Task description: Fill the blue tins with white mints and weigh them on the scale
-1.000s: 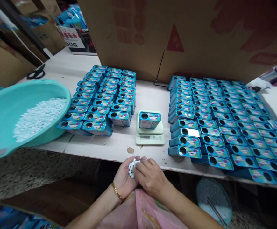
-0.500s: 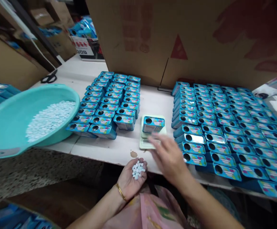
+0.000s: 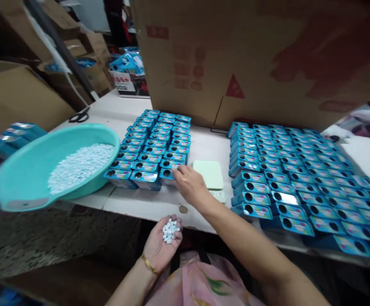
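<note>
In the palm of my cupped left hand (image 3: 163, 242) lies a small heap of pale blue-white candies (image 3: 170, 230). My right hand (image 3: 189, 182) is at the front of the left group of tins, with its fingers closed on the right end of a blue candy tin (image 3: 167, 173). That tin stands upright in the nearest row, and its lid shows a round dark opening. Just right of this hand is a pale green weighing scale (image 3: 211, 173) with a bare platform; my forearm hides part of its front.
On the left, a turquoise basin (image 3: 22, 170) holds many loose candies (image 3: 79, 165). Rows of blue tins (image 3: 280, 170) fill the table's right side. Scissors (image 3: 79, 115) lie behind the basin. A big cardboard box (image 3: 185, 55) stands along the back.
The tin that stood on the scale is off it. My right hand has moved left from the scale to the left tin group. My left hand still holds the candies.
</note>
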Tool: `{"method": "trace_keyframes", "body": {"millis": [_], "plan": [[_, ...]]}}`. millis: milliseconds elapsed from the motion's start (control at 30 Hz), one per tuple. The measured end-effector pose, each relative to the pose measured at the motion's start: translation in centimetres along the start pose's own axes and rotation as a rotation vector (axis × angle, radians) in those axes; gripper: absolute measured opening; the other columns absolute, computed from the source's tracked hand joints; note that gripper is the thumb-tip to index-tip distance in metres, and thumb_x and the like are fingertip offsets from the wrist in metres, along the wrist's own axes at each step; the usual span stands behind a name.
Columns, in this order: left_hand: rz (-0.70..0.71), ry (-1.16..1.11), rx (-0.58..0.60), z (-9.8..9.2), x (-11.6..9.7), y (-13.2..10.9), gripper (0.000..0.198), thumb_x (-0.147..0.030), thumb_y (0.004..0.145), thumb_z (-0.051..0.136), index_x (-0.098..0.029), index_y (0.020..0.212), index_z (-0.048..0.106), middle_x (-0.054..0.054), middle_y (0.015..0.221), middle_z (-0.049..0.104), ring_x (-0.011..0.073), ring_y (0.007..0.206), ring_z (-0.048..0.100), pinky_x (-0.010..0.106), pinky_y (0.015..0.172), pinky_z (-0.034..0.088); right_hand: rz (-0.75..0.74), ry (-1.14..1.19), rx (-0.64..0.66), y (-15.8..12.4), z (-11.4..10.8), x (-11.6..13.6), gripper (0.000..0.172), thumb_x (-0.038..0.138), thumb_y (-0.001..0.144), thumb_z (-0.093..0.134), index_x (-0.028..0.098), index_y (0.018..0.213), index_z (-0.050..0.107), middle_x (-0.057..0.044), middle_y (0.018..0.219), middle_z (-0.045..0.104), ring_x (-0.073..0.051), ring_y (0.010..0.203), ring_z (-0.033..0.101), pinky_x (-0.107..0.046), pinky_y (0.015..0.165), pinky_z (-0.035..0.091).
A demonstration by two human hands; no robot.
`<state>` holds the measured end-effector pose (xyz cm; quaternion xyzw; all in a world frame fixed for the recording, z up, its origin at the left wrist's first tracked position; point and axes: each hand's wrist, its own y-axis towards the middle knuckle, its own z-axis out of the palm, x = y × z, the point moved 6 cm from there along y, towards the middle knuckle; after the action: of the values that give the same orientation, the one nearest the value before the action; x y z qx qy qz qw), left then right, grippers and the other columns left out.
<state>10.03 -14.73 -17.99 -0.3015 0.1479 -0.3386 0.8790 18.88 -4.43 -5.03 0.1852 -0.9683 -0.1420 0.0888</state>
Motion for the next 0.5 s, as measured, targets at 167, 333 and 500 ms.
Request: {"method": "trace_keyframes", "body": {"millis": [167, 333, 500], "plan": [[0.014, 0.049, -0.005, -0.4, -0.8, 0.5, 0.011, -0.011, 0.077, 0.045, -0.010, 0.079, 0.055, 0.009, 0.081, 0.056, 0.0120, 0.069, 0.054, 0.021, 0.051, 0.044, -0.048, 0.026, -0.094, -4.9, -2.8, -2.5, 0.026, 0.024, 0.084, 0.043, 0.016, 0.108, 0.049, -0.009, 0.118, 0.047, -0.020, 0.111, 0.037, -0.034, 0.089, 0.037], [0.019, 0.069, -0.031, -0.9, -0.5, 1.0, 0.010, -0.011, 0.077, 0.046, -0.011, 0.079, 0.055, 0.010, 0.082, 0.056, 0.0132, 0.070, 0.055, 0.023, 0.051, 0.045, 0.155, -0.048, 0.016, -16.5, -6.7, -8.9, 0.021, 0.027, 0.078, 0.053, 0.021, 0.098, 0.057, -0.008, 0.109, 0.051, -0.024, 0.107, 0.042, -0.043, 0.088, 0.036], [-0.019, 0.090, -0.044, -0.1, 1.4, 1.2, 0.010, -0.012, 0.076, 0.046, -0.011, 0.080, 0.056, 0.009, 0.080, 0.056, 0.0120, 0.066, 0.055, 0.022, 0.049, 0.045, 0.247, -0.070, -0.018, -20.0, -6.0, -11.3, 0.028, 0.030, 0.078, 0.053, 0.021, 0.104, 0.054, -0.008, 0.106, 0.053, -0.022, 0.099, 0.047, -0.038, 0.081, 0.039]]}}
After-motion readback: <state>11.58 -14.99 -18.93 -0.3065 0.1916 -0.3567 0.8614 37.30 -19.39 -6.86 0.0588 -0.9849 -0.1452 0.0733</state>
